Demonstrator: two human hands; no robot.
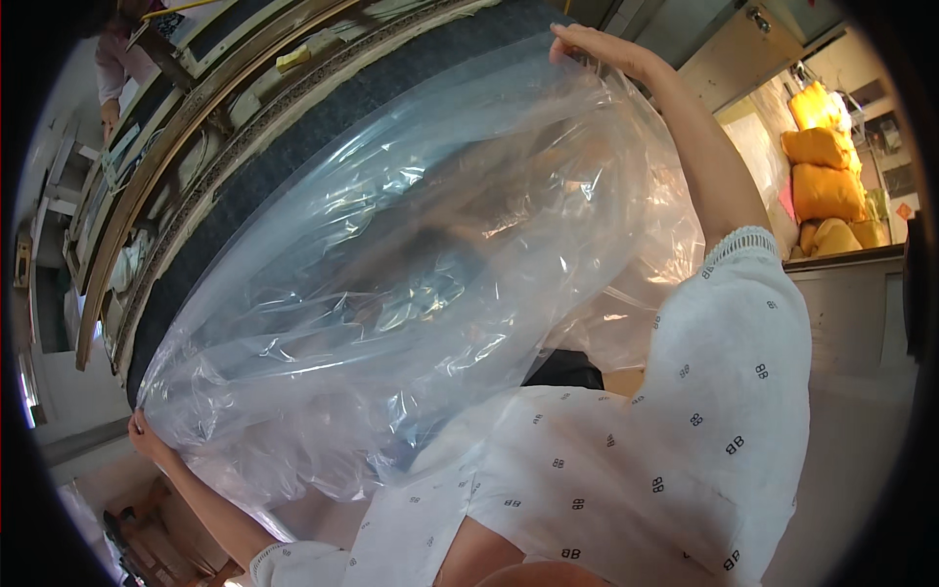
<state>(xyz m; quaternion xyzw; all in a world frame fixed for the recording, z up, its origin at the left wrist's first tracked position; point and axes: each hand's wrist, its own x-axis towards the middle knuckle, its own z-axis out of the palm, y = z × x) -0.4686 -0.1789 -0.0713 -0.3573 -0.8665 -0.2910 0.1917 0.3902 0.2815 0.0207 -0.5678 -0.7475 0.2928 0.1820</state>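
Clear plastic bag point(411, 245): long axis near-left to far-right; left hand point(147, 435) & right hand point(597, 47) each pinched an end.

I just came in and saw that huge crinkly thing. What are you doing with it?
A person is holding a big clear plastic bag spread wide between both hands. The left hand grips one edge low down, and the right hand grips the far edge up high. The bag is stretched over a dark padded surface. Yellow cushions are stacked off to the right.
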